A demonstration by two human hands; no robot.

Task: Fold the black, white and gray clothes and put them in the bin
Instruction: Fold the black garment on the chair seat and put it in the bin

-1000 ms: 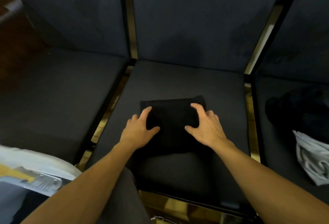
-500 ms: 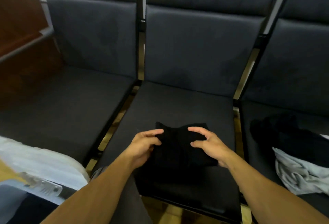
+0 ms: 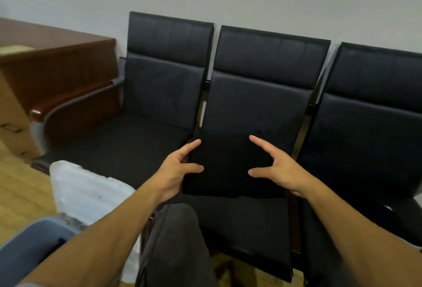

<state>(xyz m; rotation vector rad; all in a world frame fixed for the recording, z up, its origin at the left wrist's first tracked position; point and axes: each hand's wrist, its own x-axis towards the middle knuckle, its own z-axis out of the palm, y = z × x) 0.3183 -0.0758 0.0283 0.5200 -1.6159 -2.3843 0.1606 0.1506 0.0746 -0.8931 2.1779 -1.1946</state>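
A folded black garment hangs lifted in front of the middle seat of a dark three-seat bench. My left hand grips its left edge, thumb on top and fingers curled beneath. My right hand holds the right edge, with index finger and thumb spread over the cloth. A white plastic bin stands low at the left, beside the left seat. The gray and white clothes are out of view.
A brown wooden desk and the bench's wooden armrest lie to the left. A blue-grey object fills the bottom left corner. My knee in dark trousers is just below the garment. Light wooden floor shows at the left.
Both hands went from pressing the folded garment on the seat to gripping its sides and lifting it off. The view tilted up, and the clothes pile on the right seat left the frame.
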